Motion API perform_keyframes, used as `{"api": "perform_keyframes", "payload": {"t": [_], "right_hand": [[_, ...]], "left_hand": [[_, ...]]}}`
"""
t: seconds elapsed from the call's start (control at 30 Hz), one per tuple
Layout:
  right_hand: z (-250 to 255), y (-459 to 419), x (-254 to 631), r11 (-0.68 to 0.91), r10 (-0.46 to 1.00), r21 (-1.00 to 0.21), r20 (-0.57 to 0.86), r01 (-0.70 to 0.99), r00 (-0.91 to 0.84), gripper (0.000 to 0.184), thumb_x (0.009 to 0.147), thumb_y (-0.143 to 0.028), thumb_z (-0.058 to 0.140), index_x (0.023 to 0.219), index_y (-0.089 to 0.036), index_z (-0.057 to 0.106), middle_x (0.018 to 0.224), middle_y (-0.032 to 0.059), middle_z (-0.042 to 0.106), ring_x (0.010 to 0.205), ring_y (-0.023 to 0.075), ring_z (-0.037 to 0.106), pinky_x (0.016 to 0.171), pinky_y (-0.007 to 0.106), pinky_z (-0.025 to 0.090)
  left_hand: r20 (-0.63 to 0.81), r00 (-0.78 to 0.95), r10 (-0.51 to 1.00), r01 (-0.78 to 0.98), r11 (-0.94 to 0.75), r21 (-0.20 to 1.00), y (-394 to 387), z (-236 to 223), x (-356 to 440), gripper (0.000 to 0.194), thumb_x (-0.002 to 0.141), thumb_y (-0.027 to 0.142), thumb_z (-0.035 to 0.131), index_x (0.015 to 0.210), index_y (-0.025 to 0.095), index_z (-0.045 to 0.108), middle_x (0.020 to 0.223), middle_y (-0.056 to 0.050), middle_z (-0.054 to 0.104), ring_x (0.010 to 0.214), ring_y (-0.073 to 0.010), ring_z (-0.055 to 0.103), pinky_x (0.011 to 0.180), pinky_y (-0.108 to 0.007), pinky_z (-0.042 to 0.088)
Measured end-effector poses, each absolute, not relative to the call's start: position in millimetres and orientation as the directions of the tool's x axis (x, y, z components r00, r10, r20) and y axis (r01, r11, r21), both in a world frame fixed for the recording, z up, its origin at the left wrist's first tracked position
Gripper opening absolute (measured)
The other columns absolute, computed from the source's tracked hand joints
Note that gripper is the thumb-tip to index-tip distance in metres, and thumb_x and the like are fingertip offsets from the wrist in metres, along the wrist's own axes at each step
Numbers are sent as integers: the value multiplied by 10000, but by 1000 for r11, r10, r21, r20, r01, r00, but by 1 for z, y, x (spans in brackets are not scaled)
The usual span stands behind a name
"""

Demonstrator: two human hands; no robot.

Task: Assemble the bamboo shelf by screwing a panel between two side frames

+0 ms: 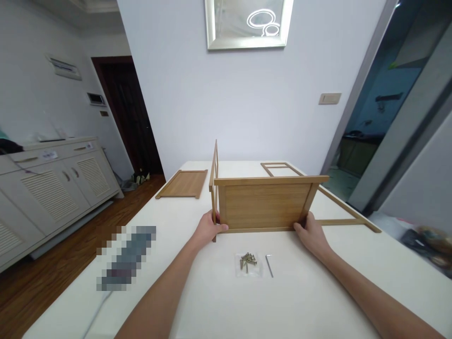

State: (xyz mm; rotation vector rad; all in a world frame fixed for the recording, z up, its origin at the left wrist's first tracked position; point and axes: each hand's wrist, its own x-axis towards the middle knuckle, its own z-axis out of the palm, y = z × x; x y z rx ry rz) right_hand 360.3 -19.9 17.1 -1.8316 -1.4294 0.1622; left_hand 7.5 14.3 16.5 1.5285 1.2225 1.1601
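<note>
A brown wooden panel [264, 207] with a framed edge stands upright on the white table. At its left end, a narrow wooden frame [213, 174] stands roughly at a right angle to it. My left hand [208, 228] grips the lower corner where frame and panel meet, thumb on the panel's front. Low on the panel's right end, my right hand [310, 231] is closed around the edge, its fingertips hidden behind. In front of the panel lie a clear bag of screws [248, 262] and an L-shaped hex key [270, 266].
Another wooden panel [185, 183] lies flat at the table's back left. An open wooden frame [342, 222] lies to the right, partly behind the upright panel. A blurred-out dark object [127, 259] with a white cable [97, 313] is at the left edge. A wall stands behind the table [226, 301].
</note>
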Motion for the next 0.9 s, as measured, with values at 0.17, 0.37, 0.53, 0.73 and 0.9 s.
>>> {"api": "perform_keyframes", "payload": {"t": [0.17,0.37,0.53,0.73,0.9], "right_hand": [[17,-24,361,59,827,-711,427,700,364,391,727,-318,515,1088,-216,405,1023,69,597,847,209,588,730,338,475],[19,-26,363,90,851,-735,408,672,332,309,726,-327,526,1012,-220,476,929,42,645,739,194,604,696,345,491],[20,-26,363,104,875,-760,377,642,305,306,766,-440,560,981,-224,522,889,40,673,751,213,626,700,355,501],[19,-25,365,168,890,-831,359,530,281,357,790,-528,566,979,-229,521,968,64,683,865,239,650,804,384,512],[16,-23,366,155,889,-821,358,550,284,313,792,-504,569,953,-240,525,924,48,683,848,244,651,793,390,516]], "left_hand": [[161,102,982,221,-180,959,14,18,8,306,558,187,777,757,172,544,675,45,565,622,-109,526,584,-235,420],[164,132,977,214,-190,958,17,12,6,323,588,221,776,831,171,570,740,19,605,675,-135,567,631,-257,449],[196,121,973,231,-220,948,19,9,4,322,574,230,790,803,173,571,718,25,592,662,-132,552,618,-251,440],[200,126,972,240,-226,944,19,8,4,300,585,239,780,788,174,569,703,24,585,644,-127,541,605,-246,427],[187,143,972,244,-217,945,17,12,5,335,581,238,782,829,170,569,747,8,607,680,-139,555,639,-259,439]]}}
